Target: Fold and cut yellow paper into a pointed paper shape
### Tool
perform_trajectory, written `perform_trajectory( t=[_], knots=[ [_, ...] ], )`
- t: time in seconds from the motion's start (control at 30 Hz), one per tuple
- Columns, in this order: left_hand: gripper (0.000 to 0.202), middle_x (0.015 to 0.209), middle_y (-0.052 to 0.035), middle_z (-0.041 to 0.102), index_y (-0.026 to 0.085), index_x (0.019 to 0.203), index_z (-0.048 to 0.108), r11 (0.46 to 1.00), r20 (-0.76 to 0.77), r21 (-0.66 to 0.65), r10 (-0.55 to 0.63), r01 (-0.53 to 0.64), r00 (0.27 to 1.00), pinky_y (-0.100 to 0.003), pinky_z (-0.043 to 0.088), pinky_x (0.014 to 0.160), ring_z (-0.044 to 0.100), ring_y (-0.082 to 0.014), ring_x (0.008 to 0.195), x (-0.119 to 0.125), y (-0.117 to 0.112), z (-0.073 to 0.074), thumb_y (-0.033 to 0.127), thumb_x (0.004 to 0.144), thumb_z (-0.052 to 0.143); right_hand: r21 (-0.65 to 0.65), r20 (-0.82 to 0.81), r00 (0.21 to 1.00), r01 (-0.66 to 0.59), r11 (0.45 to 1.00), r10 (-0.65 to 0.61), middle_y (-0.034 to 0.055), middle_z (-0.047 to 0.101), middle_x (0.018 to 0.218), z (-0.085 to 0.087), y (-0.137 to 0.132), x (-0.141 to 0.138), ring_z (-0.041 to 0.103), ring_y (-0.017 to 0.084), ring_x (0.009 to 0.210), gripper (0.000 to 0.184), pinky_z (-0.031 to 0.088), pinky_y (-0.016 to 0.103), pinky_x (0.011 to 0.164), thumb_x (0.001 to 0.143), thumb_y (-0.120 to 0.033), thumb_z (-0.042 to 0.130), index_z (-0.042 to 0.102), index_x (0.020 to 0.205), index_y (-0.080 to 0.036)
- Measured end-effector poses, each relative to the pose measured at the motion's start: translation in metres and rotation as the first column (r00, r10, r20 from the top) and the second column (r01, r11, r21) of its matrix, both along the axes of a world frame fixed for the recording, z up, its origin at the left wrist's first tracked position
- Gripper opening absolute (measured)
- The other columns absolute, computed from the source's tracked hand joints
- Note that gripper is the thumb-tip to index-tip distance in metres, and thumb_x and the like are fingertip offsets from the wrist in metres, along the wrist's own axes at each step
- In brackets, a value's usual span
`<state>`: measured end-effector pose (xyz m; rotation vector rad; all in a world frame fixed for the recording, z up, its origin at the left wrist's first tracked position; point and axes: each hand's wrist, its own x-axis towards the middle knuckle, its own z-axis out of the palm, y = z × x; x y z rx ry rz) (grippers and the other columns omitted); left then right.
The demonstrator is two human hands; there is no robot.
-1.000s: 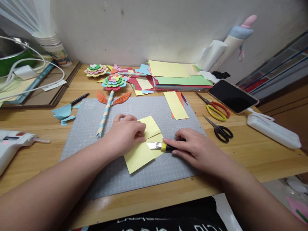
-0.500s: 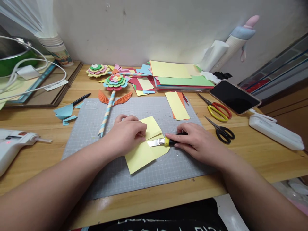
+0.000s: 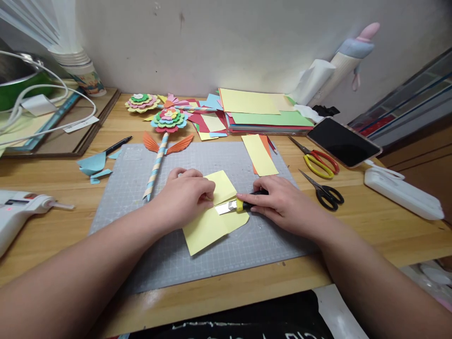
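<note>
My right hand is closed around the black and yellow handle of a utility knife. Its blade points left and lies within a fold of the yellow paper, against a slit between the paper's upper and lower parts. My left hand grips the left side of this paper with thumb and fingers pressed together; the paper's edge under it is hidden. Beneath the paper is a grey gridded cutting mat. A paper flower with a striped stem and orange leaves lies beyond my left hand.
Yellow and orange paper strips lie on the mat's far right. Red-yellow scissors and black scissors lie to the right, near a phone. A white glue gun is at left. Stacked coloured paper lies by the wall.
My right hand and the knife have shifted slightly left and away from me, with the blade deeper along the paper. My left hand stays in place.
</note>
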<state>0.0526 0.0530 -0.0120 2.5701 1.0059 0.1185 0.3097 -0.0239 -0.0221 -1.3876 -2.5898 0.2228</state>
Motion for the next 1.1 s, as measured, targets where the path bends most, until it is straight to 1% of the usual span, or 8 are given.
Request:
perform_trajectory(
  t=[0.27, 0.5, 0.73, 0.87, 1.1],
  knots=[
    [0.014, 0.079, -0.0016, 0.067, 0.02, 0.068, 0.057, 1.0, -0.001, 0.006, -0.009, 0.009, 1.0, -0.047, 0.027, 0.091, 0.057, -0.0261, 0.1, -0.0009, -0.0002, 0.0004, 0.023, 0.082, 0.057, 0.001, -0.001, 1.0, -0.01, 1.0, 0.01, 0.0097, 0.056, 0.105, 0.0001, 0.0029, -0.002, 0.052, 0.025, 0.095, 0.038, 0.044, 0.042, 0.083, 0.097, -0.026, 0.051, 0.06, 0.132, -0.038],
    [0.013, 0.078, -0.0012, 0.067, 0.02, 0.069, 0.057, 1.0, 0.001, 0.006, -0.012, 0.012, 1.0, -0.047, 0.027, 0.09, 0.057, -0.0255, 0.1, -0.0006, -0.0005, 0.0011, 0.021, 0.081, 0.058, 0.006, -0.006, 1.0, -0.011, 1.0, 0.011, 0.0102, 0.056, 0.104, 0.0008, 0.0046, -0.0035, 0.052, 0.025, 0.095, 0.038, 0.044, 0.042, 0.084, 0.096, -0.024, 0.053, 0.061, 0.131, -0.037],
    [0.011, 0.079, -0.0011, 0.067, 0.02, 0.069, 0.058, 1.0, -0.003, 0.001, -0.008, 0.008, 1.0, -0.046, 0.027, 0.091, 0.057, -0.0252, 0.1, -0.0004, -0.0003, 0.0009, 0.019, 0.08, 0.058, 0.008, -0.029, 0.999, -0.016, 1.0, 0.016, 0.0101, 0.055, 0.104, -0.0017, 0.0054, 0.0001, 0.052, 0.025, 0.093, 0.037, 0.044, 0.043, 0.082, 0.097, -0.027, 0.053, 0.061, 0.131, -0.037],
    [0.014, 0.077, -0.0013, 0.066, 0.02, 0.067, 0.057, 1.0, -0.003, 0.006, -0.005, 0.005, 1.0, -0.046, 0.027, 0.09, 0.057, -0.0249, 0.098, -0.0009, 0.0001, -0.0002, 0.021, 0.081, 0.057, 0.002, -0.032, 0.999, -0.015, 1.0, 0.015, 0.0106, 0.055, 0.105, -0.0034, 0.0056, 0.0042, 0.051, 0.026, 0.094, 0.037, 0.044, 0.043, 0.082, 0.096, -0.027, 0.053, 0.061, 0.131, -0.037],
    [0.013, 0.077, -0.0002, 0.066, 0.02, 0.068, 0.056, 1.0, 0.002, 0.012, -0.01, 0.01, 1.0, -0.045, 0.027, 0.089, 0.057, -0.0244, 0.098, -0.0009, -0.0001, -0.0008, 0.019, 0.081, 0.057, 0.038, -0.02, 0.999, -0.027, 0.999, 0.027, 0.0101, 0.055, 0.104, -0.0036, 0.0063, 0.0022, 0.051, 0.025, 0.094, 0.037, 0.043, 0.043, 0.083, 0.097, -0.026, 0.053, 0.061, 0.131, -0.037]
  ],
)
